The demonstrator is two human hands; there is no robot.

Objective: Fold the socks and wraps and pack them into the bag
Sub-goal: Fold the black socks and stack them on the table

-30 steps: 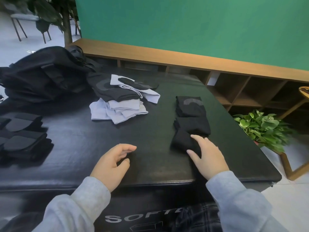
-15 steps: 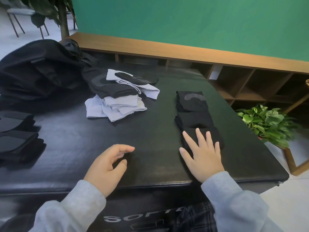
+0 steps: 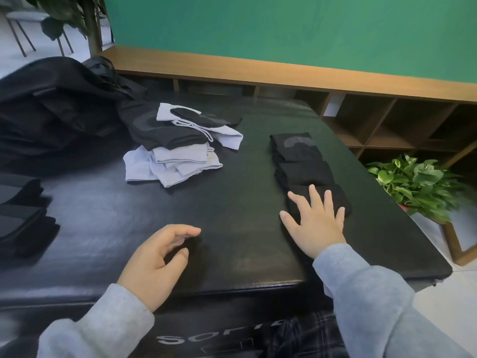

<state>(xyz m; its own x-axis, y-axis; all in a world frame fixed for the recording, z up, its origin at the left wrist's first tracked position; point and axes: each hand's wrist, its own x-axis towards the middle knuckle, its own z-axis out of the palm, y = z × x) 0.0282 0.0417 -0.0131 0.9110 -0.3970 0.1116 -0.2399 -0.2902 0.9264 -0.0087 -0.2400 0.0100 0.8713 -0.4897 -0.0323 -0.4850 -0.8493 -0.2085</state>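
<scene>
Three folded black socks lie in a row on the right of the black table [image 3: 232,244]. My right hand [image 3: 316,223] presses flat, fingers spread, on the nearest folded black sock [image 3: 340,200]. The other two folded black socks [image 3: 300,156] lie just beyond it. My left hand [image 3: 157,259] rests on the table near the front edge, fingers loosely curled, holding nothing. A loose pile of white and black socks [image 3: 180,146] sits mid-table. The black bag [image 3: 51,109] lies at the back left.
Several dark folded wraps [image 3: 20,210] are stacked at the table's left edge. A potted green plant [image 3: 418,187] stands right of the table on a wooden stand. A wooden shelf unit [image 3: 374,125] runs along the green wall behind.
My right hand has flattened and spread its fingers on the nearest black sock, which now lies squared up in line with the other two. My left hand has stayed put.
</scene>
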